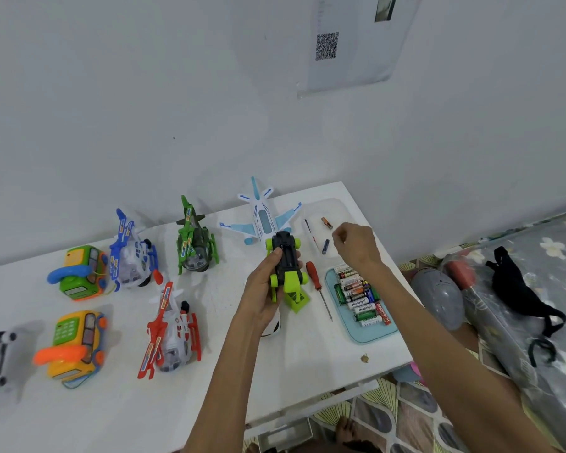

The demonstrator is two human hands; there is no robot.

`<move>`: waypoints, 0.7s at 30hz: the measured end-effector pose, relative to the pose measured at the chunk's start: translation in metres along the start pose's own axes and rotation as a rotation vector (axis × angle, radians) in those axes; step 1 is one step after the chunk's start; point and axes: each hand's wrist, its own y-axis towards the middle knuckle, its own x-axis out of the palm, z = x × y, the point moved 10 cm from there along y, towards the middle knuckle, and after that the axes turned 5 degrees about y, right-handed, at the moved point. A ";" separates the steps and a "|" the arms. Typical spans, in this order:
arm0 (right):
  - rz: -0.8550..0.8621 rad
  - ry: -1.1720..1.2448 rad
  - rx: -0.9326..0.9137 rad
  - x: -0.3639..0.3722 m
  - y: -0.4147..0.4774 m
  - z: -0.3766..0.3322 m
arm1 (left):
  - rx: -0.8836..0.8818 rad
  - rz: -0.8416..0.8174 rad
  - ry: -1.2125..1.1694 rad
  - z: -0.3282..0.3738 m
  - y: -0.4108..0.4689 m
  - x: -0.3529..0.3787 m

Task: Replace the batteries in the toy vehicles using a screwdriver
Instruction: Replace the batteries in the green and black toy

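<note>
One black-and-lime toy car (285, 256), underside up, is clamped in the grip of the left hand (262, 295); of the right hand (356, 246) I cannot tell the grip.

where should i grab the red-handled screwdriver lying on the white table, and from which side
Grip the red plastic handle of the red-handled screwdriver, not the thin metal shaft. It lies flat, handle far, tip toward the person, between the green-and-black toy car held in the left hand and the light blue battery tray. Come from above with the nearby right hand; both sides look crowded.
</note>
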 end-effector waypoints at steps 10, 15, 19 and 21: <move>-0.240 -0.252 0.193 0.059 0.035 0.015 | 0.009 0.014 -0.014 0.005 0.007 -0.006; -0.127 0.058 0.255 0.047 0.035 0.020 | 0.017 0.024 -0.016 0.008 0.010 -0.008; -0.096 0.527 0.211 0.023 0.016 -0.015 | 0.019 0.021 -0.014 0.009 0.010 -0.008; -0.134 0.704 0.160 0.015 -0.001 -0.044 | 0.030 0.019 -0.001 0.011 0.009 -0.006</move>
